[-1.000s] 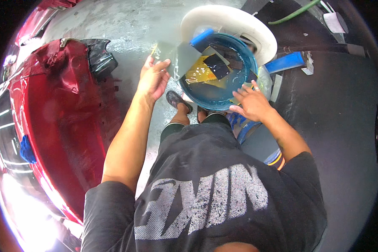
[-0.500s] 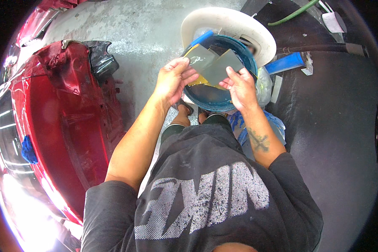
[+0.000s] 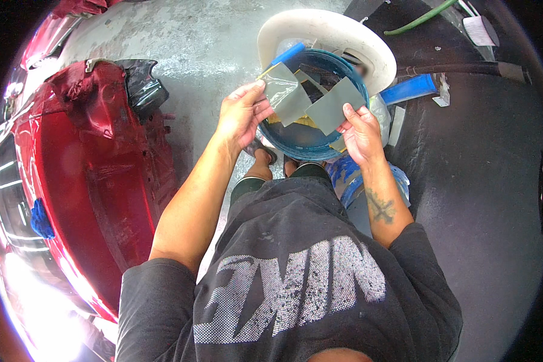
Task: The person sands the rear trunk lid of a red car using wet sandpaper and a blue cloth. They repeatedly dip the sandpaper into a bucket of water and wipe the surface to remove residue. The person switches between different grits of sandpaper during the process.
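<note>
2 grey sandpaper sheets (image 3: 308,99), wet, overlapping, held tilted over blue water bucket (image 3: 311,145)

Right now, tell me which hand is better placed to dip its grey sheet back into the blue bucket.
Right hand, probably: its sheet hangs over the bucket; the left hand sits outside its rim.

No packages, labels, signs or screens can be made out anywhere in view.

Both hands (image 3: 242,114) (image 3: 361,134) raised, fingers pinched.
</note>
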`<state>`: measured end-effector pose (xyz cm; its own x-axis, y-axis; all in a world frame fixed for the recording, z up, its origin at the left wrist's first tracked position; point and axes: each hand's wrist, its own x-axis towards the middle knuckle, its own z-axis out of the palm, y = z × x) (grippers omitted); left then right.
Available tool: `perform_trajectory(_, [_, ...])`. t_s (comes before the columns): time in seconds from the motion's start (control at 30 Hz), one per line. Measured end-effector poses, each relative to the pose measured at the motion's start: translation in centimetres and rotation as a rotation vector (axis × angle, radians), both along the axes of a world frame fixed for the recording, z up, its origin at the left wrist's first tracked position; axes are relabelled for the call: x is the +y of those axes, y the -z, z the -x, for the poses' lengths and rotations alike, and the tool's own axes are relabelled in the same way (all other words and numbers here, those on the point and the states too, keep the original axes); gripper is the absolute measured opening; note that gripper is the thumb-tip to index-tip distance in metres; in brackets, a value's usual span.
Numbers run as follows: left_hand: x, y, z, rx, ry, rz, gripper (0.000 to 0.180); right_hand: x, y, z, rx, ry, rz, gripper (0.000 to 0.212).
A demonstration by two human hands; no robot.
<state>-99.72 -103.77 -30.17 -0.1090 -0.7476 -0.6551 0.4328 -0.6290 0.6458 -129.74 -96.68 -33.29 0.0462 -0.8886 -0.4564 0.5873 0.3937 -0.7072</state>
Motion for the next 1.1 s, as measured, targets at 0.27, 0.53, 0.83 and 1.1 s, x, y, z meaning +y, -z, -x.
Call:
perform_trajectory(0.27, [-0.1,-0.9,1.4,-0.157,0.052,0.045,0.032,-0.1,-0.6,-0.2,0.004,0.075,0.017,0.030])
perform_trajectory(0.53, [1.4,-2.9,3.8,-0.217,0.386,0.127,0.041,-0.5,-2.1,-3.5,0.044,0.153,0.000,0.037])
perform_trajectory(0.83, [4.5,-4.8,4.8,-0.854,0.580,1.063,0.015,0.6,-1.7,-3.5,-0.631,-0.017,-0.039,0.095])
perform_trajectory(1.1, [7.8,-3.8,4.7,-0.967,0.666,1.237,0.027,1.2,-4.4,-4.8,-0.623,0.050,-0.069,0.105])
